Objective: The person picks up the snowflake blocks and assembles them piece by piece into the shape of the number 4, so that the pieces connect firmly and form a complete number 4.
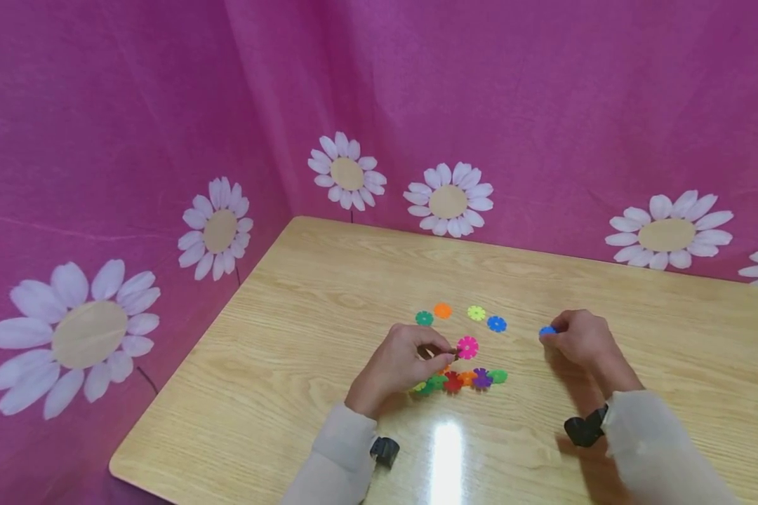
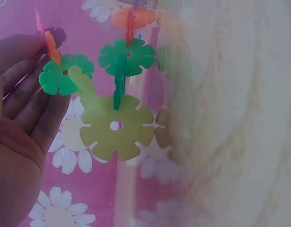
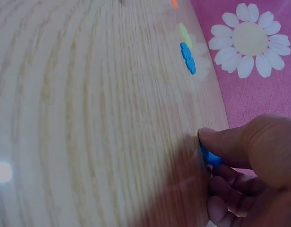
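My left hand (image 1: 401,361) pinches a chain of slotted, flower-shaped plastic linking discs near one end, beside its pink disc (image 1: 468,348). A dark disc (image 2: 56,38) shows at the fingertips in the left wrist view, followed by orange, green and a yellow disc (image 2: 117,130) where the chain bends. From there the chain runs back through green discs, a red disc (image 1: 453,382) and a purple disc (image 1: 482,379). Farther right, my right hand (image 1: 584,339) pinches a blue linking disc (image 1: 547,331) between thumb and fingers, low over the table; the fingers partly hide it.
Loose discs lie on the wooden table (image 1: 259,379) beyond the left hand: a green disc (image 1: 424,318), an orange disc (image 1: 442,311), a yellow disc (image 1: 476,313) and another blue disc (image 1: 497,324). A pink flowered curtain (image 1: 518,91) hangs behind and left of the table.
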`<state>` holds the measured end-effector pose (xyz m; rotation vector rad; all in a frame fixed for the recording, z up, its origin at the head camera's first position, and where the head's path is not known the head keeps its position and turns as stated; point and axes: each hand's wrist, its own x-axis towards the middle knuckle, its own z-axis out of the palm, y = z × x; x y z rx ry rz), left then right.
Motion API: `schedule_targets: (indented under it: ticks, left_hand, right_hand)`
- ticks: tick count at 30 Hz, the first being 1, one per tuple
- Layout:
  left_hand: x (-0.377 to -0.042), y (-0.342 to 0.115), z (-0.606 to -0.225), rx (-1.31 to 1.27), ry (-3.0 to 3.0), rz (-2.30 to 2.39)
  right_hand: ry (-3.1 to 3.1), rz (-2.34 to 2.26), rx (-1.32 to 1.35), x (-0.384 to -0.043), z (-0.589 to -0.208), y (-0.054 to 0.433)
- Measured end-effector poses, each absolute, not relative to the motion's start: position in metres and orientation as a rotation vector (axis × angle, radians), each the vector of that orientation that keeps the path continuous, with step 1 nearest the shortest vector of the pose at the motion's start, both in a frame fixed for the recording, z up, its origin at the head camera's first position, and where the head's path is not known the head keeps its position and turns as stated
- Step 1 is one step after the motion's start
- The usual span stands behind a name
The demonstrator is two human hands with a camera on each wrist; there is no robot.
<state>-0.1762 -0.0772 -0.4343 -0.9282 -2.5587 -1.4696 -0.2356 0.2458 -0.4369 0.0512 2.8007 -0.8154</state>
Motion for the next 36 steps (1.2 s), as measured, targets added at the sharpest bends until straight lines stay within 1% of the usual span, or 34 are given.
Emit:
schedule_targets:
  ticks: [5,16,27,36]
  left_hand:
    - [-0.175,-0.077,-0.435,-0.947,-2.555,-1.442]
    - [-0.174,-0.077,-0.435,-0.945,-2.564,-1.474]
    - [-0.174,-0.077,-0.436,-0.954,-2.558,-1.485]
    - [-0.175,-0.075,-0.434,-0.926,-2.574,-1.445]
  right_hand:
    - [2.816,-0.878,0.029,-0.232,-0.438,0.246]
    - [2.828,-0.970,-0.146,-0.222,-0.436,0.244]
    - [2.860,-1.100,-0.341,-0.211,-0.417,0.224]
    - [2.813,-1.198,-0.401,-0.197,-0.394,0.206]
